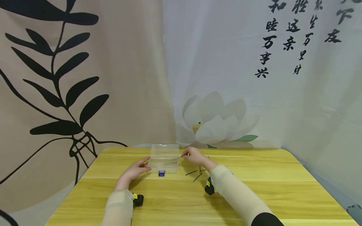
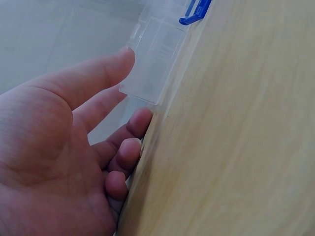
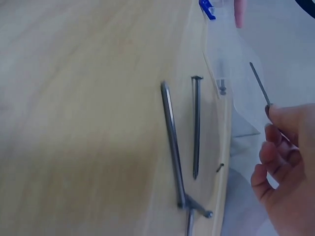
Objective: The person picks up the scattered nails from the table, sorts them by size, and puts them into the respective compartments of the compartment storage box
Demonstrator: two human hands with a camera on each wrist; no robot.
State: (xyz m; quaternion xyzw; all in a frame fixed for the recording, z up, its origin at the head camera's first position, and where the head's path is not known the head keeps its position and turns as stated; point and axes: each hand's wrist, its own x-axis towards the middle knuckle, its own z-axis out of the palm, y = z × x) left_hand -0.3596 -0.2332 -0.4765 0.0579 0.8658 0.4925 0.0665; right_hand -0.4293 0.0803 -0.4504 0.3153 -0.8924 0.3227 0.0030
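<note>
A clear plastic box [image 1: 152,169] stands at the table's far edge with its lid [image 1: 164,151] raised and a blue latch [image 1: 161,173] in front. My left hand [image 1: 136,171] holds the box at its left end, thumb and index finger on it, the other fingers curled by the table. Between thumb and fingertips my right hand [image 1: 195,156] pinches a thin metal nail [image 3: 260,83], its free end pointing over the box. At least one nail [image 3: 222,88] lies inside the box. Several long nails [image 3: 197,128] lie loose on the table, below the right hand.
The wooden table [image 1: 175,201] ends just behind the box, where a printed curtain [image 1: 135,94] hangs. Black wrist devices [image 1: 209,188] are strapped under both forearms, close above the tabletop.
</note>
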